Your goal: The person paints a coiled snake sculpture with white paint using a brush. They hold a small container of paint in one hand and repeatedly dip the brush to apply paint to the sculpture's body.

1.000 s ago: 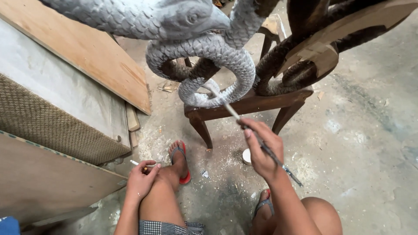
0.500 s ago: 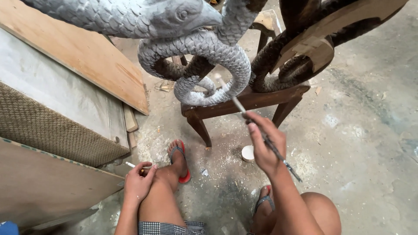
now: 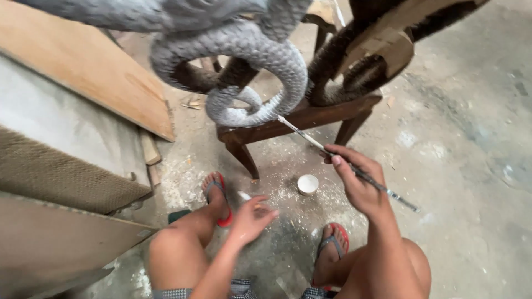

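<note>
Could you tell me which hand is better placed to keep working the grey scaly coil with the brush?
Right. The right hand holds the thin brush, whose tip meets the grey scaly coil. The left hand hangs low above the floor, away from the coil.

Grey scaled carving (image 3: 260,61) coils over a dark brown stool (image 3: 302,119) — red-strapped sandals (image 3: 221,199), a white little cup (image 3: 307,184), checked shorts (image 3: 241,289) below.

Carving (image 3: 244,72) on stool (image 3: 299,119) ahead of me; cup (image 3: 307,184) on floor (image 3: 460,166) between my feet; boards (image 3: 83,83) left.
</note>
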